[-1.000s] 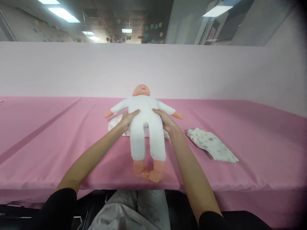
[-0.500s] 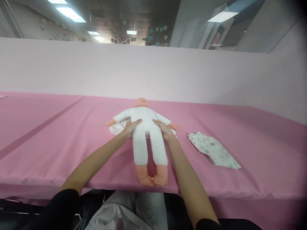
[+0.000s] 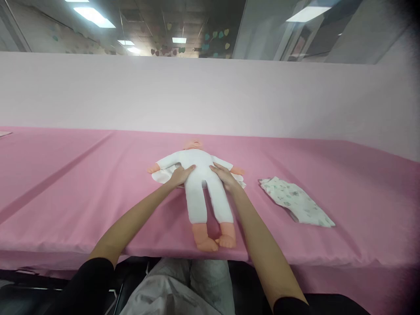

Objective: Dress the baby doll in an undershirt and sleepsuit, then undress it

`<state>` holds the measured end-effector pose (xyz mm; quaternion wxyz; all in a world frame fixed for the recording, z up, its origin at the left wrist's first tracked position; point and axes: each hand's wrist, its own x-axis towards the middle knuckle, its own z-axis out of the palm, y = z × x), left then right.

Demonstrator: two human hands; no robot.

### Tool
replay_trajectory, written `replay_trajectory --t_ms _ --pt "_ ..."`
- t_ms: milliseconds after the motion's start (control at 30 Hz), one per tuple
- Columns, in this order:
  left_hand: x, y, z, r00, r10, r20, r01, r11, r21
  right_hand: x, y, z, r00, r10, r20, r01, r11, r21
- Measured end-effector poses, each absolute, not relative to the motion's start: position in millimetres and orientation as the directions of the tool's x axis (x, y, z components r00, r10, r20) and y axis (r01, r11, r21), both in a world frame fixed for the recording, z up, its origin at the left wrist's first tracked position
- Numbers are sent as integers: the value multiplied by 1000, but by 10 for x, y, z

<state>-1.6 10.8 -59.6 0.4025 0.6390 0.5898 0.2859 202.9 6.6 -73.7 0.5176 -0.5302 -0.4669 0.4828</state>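
A baby doll [image 3: 200, 183] with a white cloth body and bare peach feet lies on its back on the pink table [image 3: 72, 183], head away from me. My left hand [image 3: 180, 175] grips its left hip side and my right hand [image 3: 223, 176] grips its right hip side. Under the doll's torso lies a white cloth [image 3: 161, 176], its edges showing on both sides.
A folded white patterned garment [image 3: 297, 201] lies on the table to the right of the doll. A pale pink wall panel [image 3: 210, 96] rises behind the table. The doll's feet reach the table's front edge, and my lap is below it.
The doll has been lowered from a slightly raised, propped pose to lying flat on the white cloth. Both hands stayed on its hips.
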Motion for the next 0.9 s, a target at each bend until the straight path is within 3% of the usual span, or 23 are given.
replay_trajectory --t_ms 67,133,233,300,367,433,600,767,833,900 --pt "-112 171 -478 170 985 -18 754 -119 646 2015 53 -713 205 978 40 220 -6 -976" --pt "-239 285 -371 129 982 136 902 -173 395 1968 44 -662 282 941 186 491 24 -871" --pt "-498 492 -292 100 943 318 983 -144 115 1815 51 -521 238 887 397 832 25 -554" --pt "-699 606 -296 91 977 192 992 -105 64 1659 86 -393 109 880 462 947 49 -317" --pt "-882 679 -314 69 997 -29 991 -65 119 1470 154 -263 -34 887 461 983 112 -145" --pt "-1012 716 -310 69 987 -148 982 -41 186 1262 254 -164 -160 886 435 977 205 -58" --pt "-1048 703 -124 53 999 8 985 -53 165 756 567 -161 -474 806 354 865 502 16" --pt "-1012 606 136 130 930 345 933 -232 274 472 852 -335 -535 747 395 769 624 -139" --pt "-1052 616 163 169 887 429 826 -365 429 459 933 -387 -480 750 456 729 630 -268" --pt "-1088 680 89 168 874 456 597 -458 658 486 989 -423 -415 745 522 662 641 -389"
